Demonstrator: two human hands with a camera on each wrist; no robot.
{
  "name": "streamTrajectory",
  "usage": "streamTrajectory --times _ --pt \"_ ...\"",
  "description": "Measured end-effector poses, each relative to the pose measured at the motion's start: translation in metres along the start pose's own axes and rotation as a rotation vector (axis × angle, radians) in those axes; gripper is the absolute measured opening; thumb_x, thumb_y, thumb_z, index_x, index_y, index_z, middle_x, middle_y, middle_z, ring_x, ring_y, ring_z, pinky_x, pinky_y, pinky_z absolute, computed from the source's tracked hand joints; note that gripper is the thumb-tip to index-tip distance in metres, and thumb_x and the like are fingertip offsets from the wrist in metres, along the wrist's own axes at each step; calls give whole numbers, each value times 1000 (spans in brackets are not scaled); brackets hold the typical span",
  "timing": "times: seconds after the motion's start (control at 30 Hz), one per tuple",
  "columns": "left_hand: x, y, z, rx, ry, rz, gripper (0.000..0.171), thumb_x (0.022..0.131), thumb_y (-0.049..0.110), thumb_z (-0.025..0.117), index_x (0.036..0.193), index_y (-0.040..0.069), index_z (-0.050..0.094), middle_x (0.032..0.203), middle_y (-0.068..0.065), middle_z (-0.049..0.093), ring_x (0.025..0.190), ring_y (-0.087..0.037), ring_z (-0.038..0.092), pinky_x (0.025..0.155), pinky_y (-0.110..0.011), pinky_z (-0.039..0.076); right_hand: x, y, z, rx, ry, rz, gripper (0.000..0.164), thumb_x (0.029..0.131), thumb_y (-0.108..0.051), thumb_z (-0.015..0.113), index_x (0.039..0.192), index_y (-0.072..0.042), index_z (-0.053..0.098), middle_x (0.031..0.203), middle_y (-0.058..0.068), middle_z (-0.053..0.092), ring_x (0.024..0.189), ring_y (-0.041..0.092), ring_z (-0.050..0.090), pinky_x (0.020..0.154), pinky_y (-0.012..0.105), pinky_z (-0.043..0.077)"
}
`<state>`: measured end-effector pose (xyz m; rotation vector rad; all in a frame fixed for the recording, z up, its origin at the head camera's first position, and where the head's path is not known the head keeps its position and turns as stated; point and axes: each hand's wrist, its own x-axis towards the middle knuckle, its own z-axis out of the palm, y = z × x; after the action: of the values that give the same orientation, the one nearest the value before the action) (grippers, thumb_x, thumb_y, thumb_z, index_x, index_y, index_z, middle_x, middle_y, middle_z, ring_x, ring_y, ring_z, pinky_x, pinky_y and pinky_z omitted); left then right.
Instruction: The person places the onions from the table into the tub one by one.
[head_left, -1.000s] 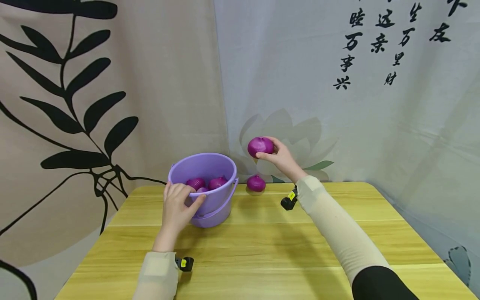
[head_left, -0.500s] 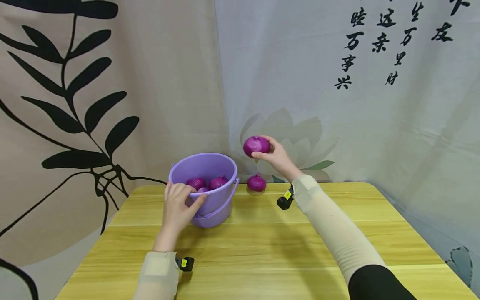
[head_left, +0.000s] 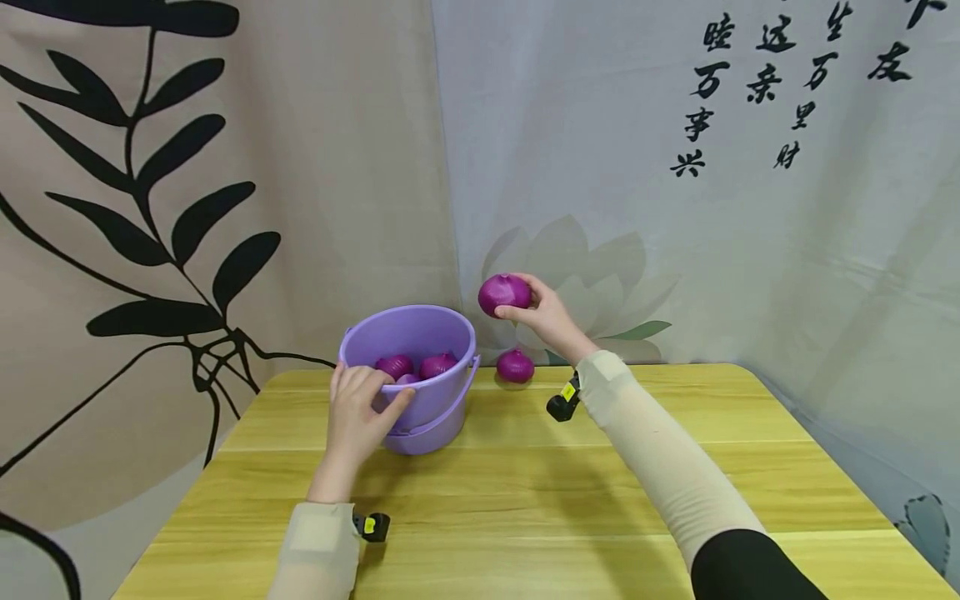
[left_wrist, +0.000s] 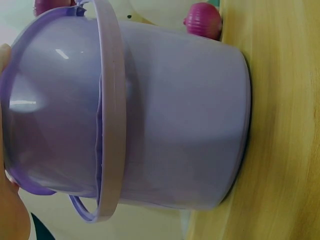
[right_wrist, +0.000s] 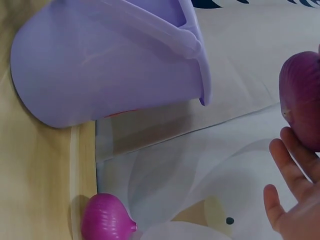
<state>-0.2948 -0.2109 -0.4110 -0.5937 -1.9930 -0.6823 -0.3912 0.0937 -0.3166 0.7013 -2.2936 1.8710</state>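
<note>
A purple bucket (head_left: 427, 408) stands on the table with several red onions (head_left: 437, 365) inside. My left hand (head_left: 356, 412) grips its near left rim, thumb outside; in the left wrist view the bucket wall (left_wrist: 185, 115) fills most of the picture. My right hand (head_left: 547, 317) holds a red onion (head_left: 504, 295) in the air, right of the bucket and above rim height. The right wrist view shows that onion (right_wrist: 302, 100) at the right edge, with part of the hand (right_wrist: 300, 200) under it. Another red onion (head_left: 515, 366) sits on the table right of the bucket.
The wooden table (head_left: 525, 500) ends at a back edge close behind the bucket and the loose onion. A printed cloth (head_left: 360, 167) hangs behind it. The bucket's handle (left_wrist: 112, 115) hangs down along its front.
My right hand has moved slightly left toward the bucket with the onion in its grip. The left hand stays on the rim, and the bucket has not moved.
</note>
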Motion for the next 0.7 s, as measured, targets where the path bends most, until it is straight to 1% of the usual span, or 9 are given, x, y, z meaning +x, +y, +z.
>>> streamTrajectory --times 0.23,0.47,0.57,0.7 --pt "-1 1 -2 1 -6 -9 30 82 38 72 80 11 60 78 -2 55 86 -28 50 107 -64 18 1 -2 11 -2 2 0 67 82 -21 77 141 -14 45 130 12 57 116 24 56 97 42 45" --pt "-1 -1 -1 -4 -1 -5 33 85 42 69 80 11 60 78 -2 54 86 -28 50 107 -65 17 5 -5 21 13 -8 -10 66 82 -17 77 140 -10 45 129 14 57 116 25 56 97 41 45" --pt "-1 -1 0 -5 -1 -1 35 87 45 67 80 12 60 77 -1 54 85 -27 50 107 -65 17 7 -4 24 7 -16 -12 67 82 -17 77 140 -9 45 129 14 57 116 25 56 98 41 45" --pt "0 -1 0 -3 1 2 38 88 48 65 79 12 60 76 -1 54 85 -27 50 106 -66 18 9 -4 30 14 -21 -1 68 81 -20 78 140 -11 45 128 11 58 115 23 57 98 39 45"
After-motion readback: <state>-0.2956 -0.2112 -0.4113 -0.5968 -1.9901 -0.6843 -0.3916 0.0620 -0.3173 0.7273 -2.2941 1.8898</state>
